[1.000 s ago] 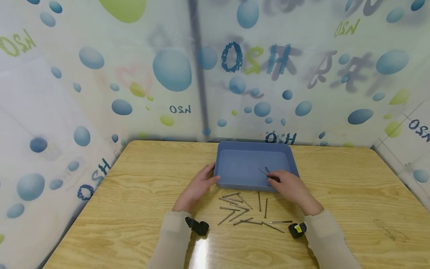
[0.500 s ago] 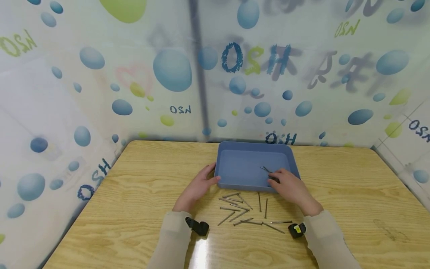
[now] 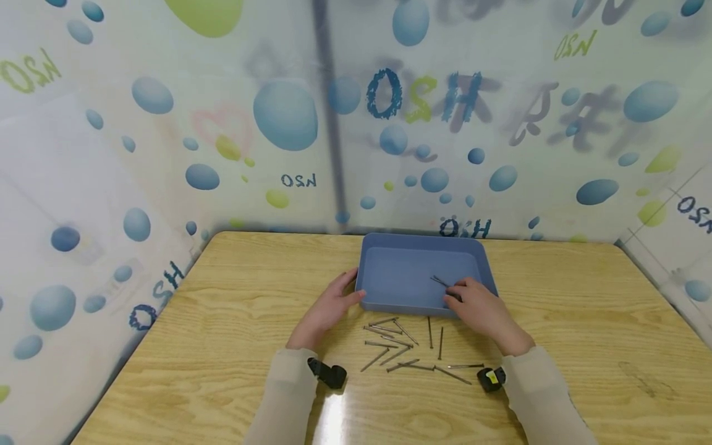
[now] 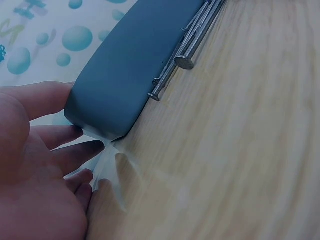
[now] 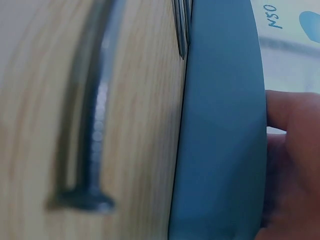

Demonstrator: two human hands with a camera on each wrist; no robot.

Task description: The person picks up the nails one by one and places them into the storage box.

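Observation:
A shallow blue tray (image 3: 423,241) lies towards the back of the table. My left hand (image 3: 328,307) holds its front left corner, thumb at the rim and the other fingers along the outer side; the left wrist view shows the hand (image 4: 42,150) round that corner. Reaching over the front right of the tray, my right hand (image 3: 484,310) pinches a few nails (image 3: 439,281), their ends sticking out leftward over the tray floor. In the right wrist view, the tray's wall (image 5: 220,130) hides the fingertips of the right hand (image 5: 295,155).
Several loose nails (image 3: 396,341) lie scattered on the wooden table (image 3: 222,346) in front of the tray. One nail (image 5: 94,130) shows large and close in the right wrist view. A patterned curtain (image 3: 289,154) stands behind the table.
The nails in my right hand have turned slightly and now lie closer together, side by side. The left hand, the tray and the loose nails have stayed in place.

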